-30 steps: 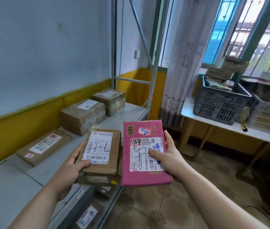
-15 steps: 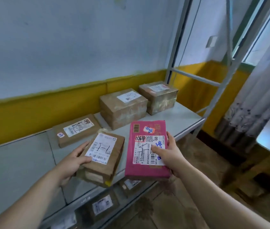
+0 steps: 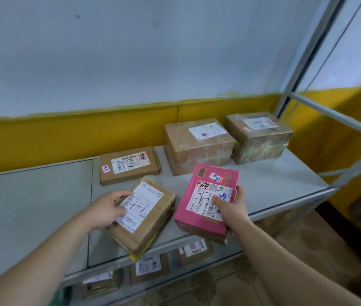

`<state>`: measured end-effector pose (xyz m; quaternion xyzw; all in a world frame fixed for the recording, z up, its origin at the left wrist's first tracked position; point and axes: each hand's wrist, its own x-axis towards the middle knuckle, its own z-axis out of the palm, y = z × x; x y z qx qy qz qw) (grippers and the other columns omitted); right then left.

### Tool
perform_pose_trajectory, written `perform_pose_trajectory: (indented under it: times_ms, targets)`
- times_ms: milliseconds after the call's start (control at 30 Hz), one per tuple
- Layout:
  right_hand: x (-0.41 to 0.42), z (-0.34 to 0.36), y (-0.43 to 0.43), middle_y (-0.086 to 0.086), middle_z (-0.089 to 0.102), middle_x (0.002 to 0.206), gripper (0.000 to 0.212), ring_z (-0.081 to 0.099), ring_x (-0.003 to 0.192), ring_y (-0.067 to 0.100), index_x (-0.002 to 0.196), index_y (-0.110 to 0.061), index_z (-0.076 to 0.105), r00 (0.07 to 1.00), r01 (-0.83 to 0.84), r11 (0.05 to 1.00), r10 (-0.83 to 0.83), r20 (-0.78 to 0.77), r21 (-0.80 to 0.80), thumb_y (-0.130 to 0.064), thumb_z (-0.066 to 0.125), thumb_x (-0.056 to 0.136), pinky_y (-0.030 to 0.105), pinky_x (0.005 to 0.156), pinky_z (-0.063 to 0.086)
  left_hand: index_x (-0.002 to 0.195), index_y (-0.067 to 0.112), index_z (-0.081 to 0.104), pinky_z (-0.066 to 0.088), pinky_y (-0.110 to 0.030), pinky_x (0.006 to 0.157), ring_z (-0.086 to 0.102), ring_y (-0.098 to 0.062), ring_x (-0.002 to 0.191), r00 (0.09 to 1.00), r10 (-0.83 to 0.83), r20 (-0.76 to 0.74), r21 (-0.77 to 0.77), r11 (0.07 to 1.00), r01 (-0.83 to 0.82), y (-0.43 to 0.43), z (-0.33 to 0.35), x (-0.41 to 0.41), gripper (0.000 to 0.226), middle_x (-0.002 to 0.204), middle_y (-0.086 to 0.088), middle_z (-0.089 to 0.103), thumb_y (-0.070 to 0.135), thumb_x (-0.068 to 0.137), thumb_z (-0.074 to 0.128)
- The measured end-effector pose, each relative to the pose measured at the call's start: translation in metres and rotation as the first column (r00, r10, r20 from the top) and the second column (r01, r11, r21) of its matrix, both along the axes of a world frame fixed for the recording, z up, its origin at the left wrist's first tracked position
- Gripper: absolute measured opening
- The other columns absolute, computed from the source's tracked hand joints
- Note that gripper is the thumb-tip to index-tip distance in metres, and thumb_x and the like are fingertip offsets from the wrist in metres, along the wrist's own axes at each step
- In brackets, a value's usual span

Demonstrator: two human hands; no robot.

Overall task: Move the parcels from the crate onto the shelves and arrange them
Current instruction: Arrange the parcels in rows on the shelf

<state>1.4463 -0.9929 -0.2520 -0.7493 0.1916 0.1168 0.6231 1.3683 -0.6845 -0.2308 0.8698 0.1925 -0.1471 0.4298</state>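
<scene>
My left hand (image 3: 106, 209) holds a brown parcel (image 3: 146, 219) with a white label by its left edge, low over the front of the grey shelf (image 3: 270, 175). My right hand (image 3: 232, 210) grips a pink parcel (image 3: 208, 199) at its right side, thumb on the label, beside the brown one. Both parcels sit tilted at the shelf's front edge; whether they touch the shelf I cannot tell. On the shelf behind lie a flat brown box (image 3: 128, 165) and two taller taped boxes (image 3: 197, 144), (image 3: 259, 135).
A lower shelf under the front edge holds several small labelled parcels (image 3: 194, 250). A metal upright and cross brace of the rack (image 3: 338, 118) stand at the right. The wall, white over yellow, runs behind. Bare shelf surface (image 3: 31, 208) extends to the left.
The view swung from the table with crates to the shelf. Both hands carried the parcels forward and lower, over the shelf's front edge.
</scene>
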Motion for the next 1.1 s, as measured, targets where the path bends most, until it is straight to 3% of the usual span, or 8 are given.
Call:
perform_pose_trajectory:
  times_ms: [167,333,400,467,533,633,900,1100]
  targets:
    - [0.022,-0.009,0.005,0.003,0.065,0.115,0.054,0.073,0.087,0.023,0.125,-0.034,0.038,1.000,0.014,1.000,-0.014,-0.019,-0.012,-0.016,0.072,0.089,0.049,0.075,0.062,0.129,0.035,0.047,0.043,-0.023,0.052,0.064,-0.009,0.070,0.995,-0.039,0.086,0.251,0.968,0.016,-0.019,-0.013,0.006,0.032,0.116,0.006,0.059,0.026,0.099,0.048]
    - [0.033,-0.010,0.005,0.006,0.036,0.149,0.083,0.056,0.120,0.027,0.154,-0.030,0.016,0.973,-0.217,0.900,0.229,-0.015,-0.379,-0.028,0.070,0.091,0.041,0.085,0.053,0.140,0.035,0.045,0.033,-0.039,0.108,0.033,-0.017,0.136,0.988,-0.102,0.120,0.543,0.839,0.021,-0.022,-0.018,0.001,0.041,0.150,0.006,0.036,0.040,0.099,0.043]
    - [0.043,-0.002,0.003,0.005,0.006,0.164,0.093,0.019,0.149,0.031,0.157,-0.032,0.002,0.893,-0.356,0.666,0.450,-0.028,-0.656,-0.045,0.066,0.091,0.047,0.117,0.030,0.144,0.036,0.038,0.019,-0.048,0.116,0.017,-0.021,0.144,0.995,-0.090,0.052,0.623,0.781,0.038,-0.034,-0.012,-0.001,0.048,0.157,0.005,0.024,0.047,0.098,0.040]
    - [0.056,0.009,0.004,0.002,-0.015,0.165,0.090,-0.015,0.152,0.027,0.157,-0.036,0.000,0.723,-0.424,0.313,0.683,-0.108,-0.850,-0.062,0.055,0.091,0.048,0.121,-0.005,0.149,0.035,0.026,0.008,-0.056,0.117,0.003,-0.025,0.148,0.999,-0.035,-0.025,0.621,0.783,0.043,-0.054,-0.006,-0.004,0.066,0.161,0.004,0.010,0.063,0.091,0.041]
    - [0.069,0.014,0.007,0.001,-0.020,0.165,0.089,-0.023,0.150,0.025,0.157,-0.040,-0.003,0.527,-0.445,0.066,0.826,-0.201,-0.893,-0.073,0.044,0.089,0.048,0.116,-0.016,0.153,0.033,0.009,0.000,-0.061,0.114,-0.008,-0.031,0.148,0.992,0.013,-0.126,0.606,0.793,0.066,-0.074,-0.005,-0.007,0.094,0.162,0.002,-0.006,0.081,0.079,0.040]
    - [0.086,0.006,0.009,0.000,-0.019,0.165,0.088,-0.021,0.150,0.025,0.156,-0.041,-0.005,0.301,-0.473,-0.155,0.897,-0.325,-0.867,-0.081,0.032,0.086,0.049,0.118,-0.017,0.152,0.033,-0.009,-0.005,-0.064,0.112,-0.016,-0.036,0.146,0.976,0.057,-0.212,0.653,0.751,0.098,-0.087,-0.013,-0.006,0.114,0.161,-0.001,-0.017,0.089,0.068,0.042]
    - [0.094,-0.002,0.012,-0.001,-0.013,0.166,0.082,-0.015,0.152,0.025,0.157,-0.041,-0.004,0.323,-0.489,-0.126,0.893,-0.313,-0.863,-0.079,0.024,0.090,0.047,0.120,-0.011,0.152,0.036,-0.007,-0.007,-0.056,0.117,-0.014,-0.028,0.147,0.960,-0.102,-0.260,0.644,0.723,0.251,-0.052,-0.007,-0.005,0.107,0.160,0.006,-0.017,0.069,0.075,0.059]
    - [0.093,-0.003,0.011,0.000,-0.011,0.167,0.088,-0.013,0.151,0.036,0.157,-0.041,-0.005,0.475,-0.494,-0.048,0.821,-0.316,-0.868,-0.085,0.023,0.085,0.057,0.120,-0.004,0.150,0.042,-0.009,-0.007,-0.054,0.118,-0.019,-0.026,0.147,0.930,-0.194,-0.313,0.582,0.734,0.350,-0.028,0.010,0.007,0.109,0.160,0.009,-0.019,0.057,0.074,0.068]
